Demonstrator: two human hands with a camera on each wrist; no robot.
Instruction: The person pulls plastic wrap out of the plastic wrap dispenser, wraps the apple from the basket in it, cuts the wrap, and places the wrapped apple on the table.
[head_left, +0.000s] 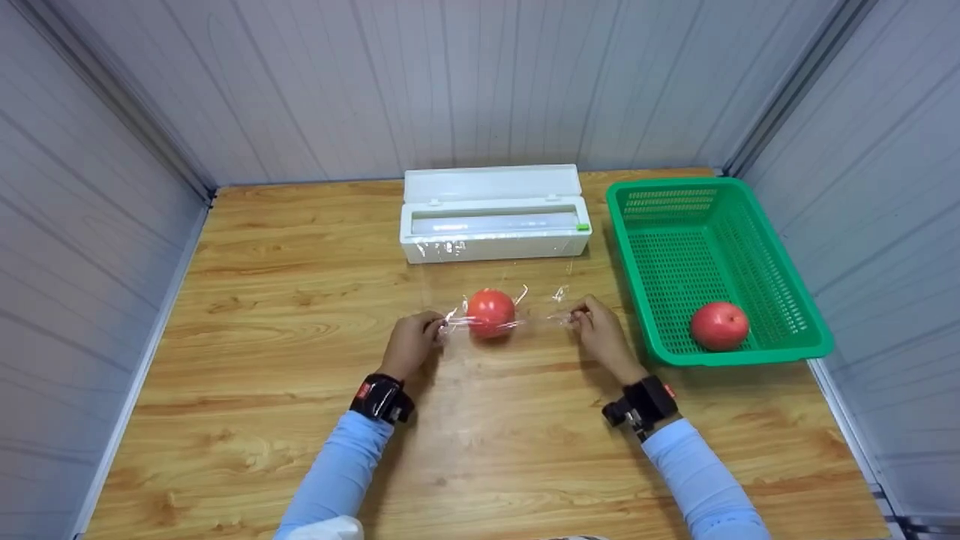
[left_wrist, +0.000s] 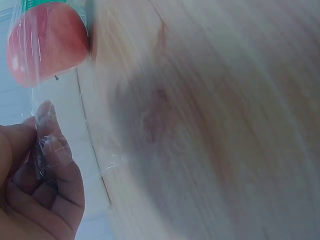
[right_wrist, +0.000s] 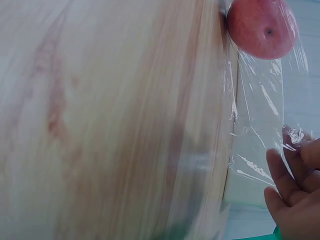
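A red apple [head_left: 491, 313] sits on a sheet of clear cling film [head_left: 517, 296] in the middle of the wooden table [head_left: 262, 300]. My left hand [head_left: 411, 343] pinches the film's left edge just beside the apple. My right hand [head_left: 598, 334] pinches the film's right edge on the other side. The film is stretched over the apple between both hands. In the left wrist view the apple [left_wrist: 46, 42] shows under film, with my thumb [left_wrist: 55, 150] pressing bunched film. In the right wrist view the apple [right_wrist: 262, 27] lies under wrinkled film [right_wrist: 260, 130] held by my fingers [right_wrist: 292, 185].
A white cling film dispenser box [head_left: 493, 214] stands open behind the apple, film trailing from it. A green plastic basket [head_left: 637, 225] at the right holds a second red apple [head_left: 719, 325]. Grey panel walls enclose the table on three sides.
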